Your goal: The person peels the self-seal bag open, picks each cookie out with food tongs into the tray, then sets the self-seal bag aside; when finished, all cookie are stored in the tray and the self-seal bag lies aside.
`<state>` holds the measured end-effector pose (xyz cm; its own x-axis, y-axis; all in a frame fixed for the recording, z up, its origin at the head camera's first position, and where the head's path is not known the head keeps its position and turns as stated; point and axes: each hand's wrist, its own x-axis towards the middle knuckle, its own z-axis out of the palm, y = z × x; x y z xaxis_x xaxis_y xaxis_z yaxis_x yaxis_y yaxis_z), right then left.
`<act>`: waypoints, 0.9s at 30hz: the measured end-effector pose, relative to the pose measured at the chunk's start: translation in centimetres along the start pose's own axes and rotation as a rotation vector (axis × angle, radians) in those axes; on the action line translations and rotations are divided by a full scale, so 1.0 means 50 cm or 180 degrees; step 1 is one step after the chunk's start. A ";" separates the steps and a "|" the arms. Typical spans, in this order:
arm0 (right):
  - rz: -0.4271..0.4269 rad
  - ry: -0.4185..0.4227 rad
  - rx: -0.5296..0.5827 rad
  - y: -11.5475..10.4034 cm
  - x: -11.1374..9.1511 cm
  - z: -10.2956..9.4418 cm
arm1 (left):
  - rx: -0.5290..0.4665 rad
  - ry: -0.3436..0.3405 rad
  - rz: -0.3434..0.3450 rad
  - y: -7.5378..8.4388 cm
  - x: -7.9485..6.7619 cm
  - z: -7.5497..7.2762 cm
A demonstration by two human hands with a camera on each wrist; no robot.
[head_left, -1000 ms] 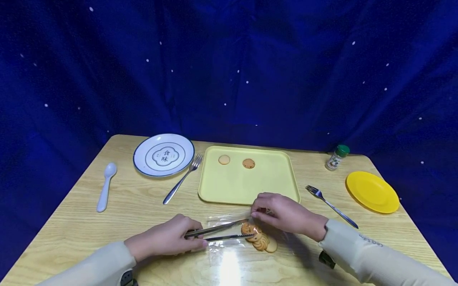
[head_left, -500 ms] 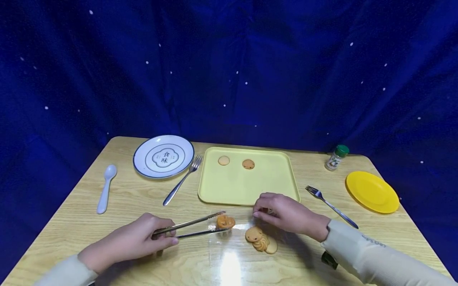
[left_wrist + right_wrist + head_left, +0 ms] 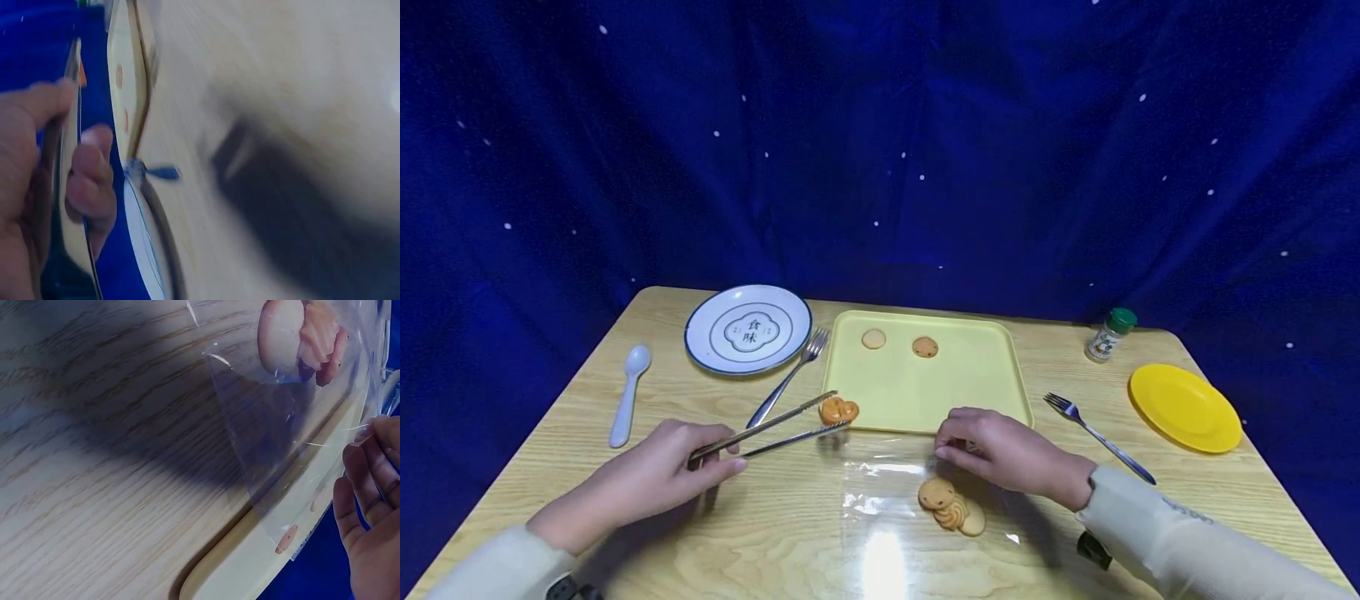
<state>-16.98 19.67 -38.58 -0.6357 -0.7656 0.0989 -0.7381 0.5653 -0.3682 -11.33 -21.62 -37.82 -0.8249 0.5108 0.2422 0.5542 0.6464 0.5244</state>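
My left hand (image 3: 655,467) grips metal tongs (image 3: 775,429), whose tips pinch a pretzel-shaped cookie (image 3: 838,410) at the front left corner of the yellow tray (image 3: 940,392). In the left wrist view, fingers and thumb wrap the tongs (image 3: 74,156), mostly hiding the cookie. My right hand (image 3: 992,446) pinches the edge of a clear plastic bag (image 3: 269,425) between thumb and fingers. Several cookies (image 3: 951,504) overlap in the bag: a dotted round one, a swirled one and a plain one. On the tray lie a plain round cookie (image 3: 873,338) and a dotted round cookie (image 3: 925,347).
Left of the tray are a fork (image 3: 786,379), a white plate with blue rim (image 3: 707,354) and a pale spoon (image 3: 628,396). To its right lie another fork (image 3: 1097,437), a yellow plate (image 3: 1186,408) and a green-capped shaker (image 3: 1110,335). A blue curtain (image 3: 880,150) hangs behind.
The left hand has drawn the tongs out of the bag with the pretzel-shaped cookie, moving left and then up toward the tray. The right hand has stayed at the bag's edge.
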 end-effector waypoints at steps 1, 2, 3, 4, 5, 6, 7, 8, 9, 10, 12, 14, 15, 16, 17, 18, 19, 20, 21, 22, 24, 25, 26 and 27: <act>-0.0008 0.0001 0.0005 -0.001 0.001 0.001 | 0.0041 -0.0025 -0.0072 0.004 0.020 0.003; -0.0027 0.0003 0.0018 -0.001 0.002 0.001 | 0.0080 -0.0068 -0.0119 0.007 0.043 0.008; -0.0035 -0.0005 0.0029 -0.001 0.002 0.003 | 0.0098 -0.0123 -0.0187 0.011 0.067 0.014; -0.0040 -0.0018 0.0046 -0.001 0.003 0.004 | 0.0100 -0.0176 -0.0240 0.016 0.092 0.022; -0.0048 -0.0034 0.0062 -0.002 0.003 0.005 | 0.0100 -0.0218 -0.0262 0.021 0.118 0.031; -0.0049 -0.0050 0.0069 -0.002 0.003 0.005 | 0.0122 -0.0256 -0.0268 0.027 0.145 0.041; -0.0045 -0.0064 0.0077 -0.003 0.002 0.005 | 0.0146 -0.0287 -0.0276 0.035 0.170 0.051; -0.0043 -0.0073 0.0081 -0.003 0.002 0.005 | 0.0169 -0.0318 -0.0296 0.043 0.197 0.063; -0.0036 -0.0079 0.0079 -0.004 0.002 0.005 | 0.0199 -0.0345 -0.0327 0.051 0.223 0.074; -0.0035 -0.0073 0.0077 -0.004 0.001 0.004 | 0.0241 -0.0377 -0.0365 0.060 0.248 0.086; -0.0038 -0.0041 0.0056 -0.004 0.000 0.001 | 0.0334 -0.0428 -0.0435 0.079 0.297 0.107; -0.0058 -0.0018 0.0031 -0.004 0.001 -0.002 | 0.0403 -0.0486 -0.0555 0.095 0.339 0.127; -0.0054 -0.0020 0.0030 -0.004 0.002 -0.003 | 0.0436 -0.0510 -0.0614 0.100 0.357 0.138; -0.0052 -0.0026 0.0026 -0.004 0.003 -0.004 | 0.0452 -0.0533 -0.0671 0.106 0.374 0.147; -0.0048 -0.0037 0.0030 -0.004 0.004 -0.004 | 0.0440 -0.0559 -0.0719 0.110 0.388 0.156; -0.0036 -0.0059 0.0039 -0.005 0.005 -0.004 | 0.0428 -0.0590 -0.0785 0.112 0.401 0.166; -0.0025 -0.0081 0.0046 -0.005 0.005 -0.004 | 0.0394 -0.0634 -0.0862 0.114 0.411 0.175; -0.0010 -0.0102 0.0056 -0.005 0.006 -0.003 | 0.0353 -0.0672 -0.0920 0.116 0.420 0.183; 0.0005 -0.0125 0.0076 -0.006 0.007 -0.002 | 0.0321 -0.0698 -0.0983 0.117 0.427 0.191; 0.0017 -0.0140 0.0085 -0.006 0.007 -0.001 | 0.0271 -0.0728 -0.1026 0.119 0.432 0.197; 0.0032 -0.0155 0.0101 -0.007 0.006 0.002 | 0.0237 -0.0765 -0.1076 0.121 0.441 0.211; 0.0027 -0.0151 0.0097 -0.007 0.007 0.003 | 0.0255 -0.0766 -0.1086 0.121 0.445 0.215; 0.0002 -0.0134 0.0091 -0.007 0.008 0.004 | 0.0265 -0.0775 -0.1097 0.120 0.448 0.219; -0.0020 -0.0120 0.0083 -0.007 0.009 0.005 | 0.0276 -0.0784 -0.1117 0.120 0.450 0.223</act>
<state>-16.96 19.06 -38.63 -0.6218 -0.7803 0.0665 -0.7355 0.5527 -0.3918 -25.33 0.06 -38.30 -0.9195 0.3648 -0.1460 0.2610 0.8448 0.4672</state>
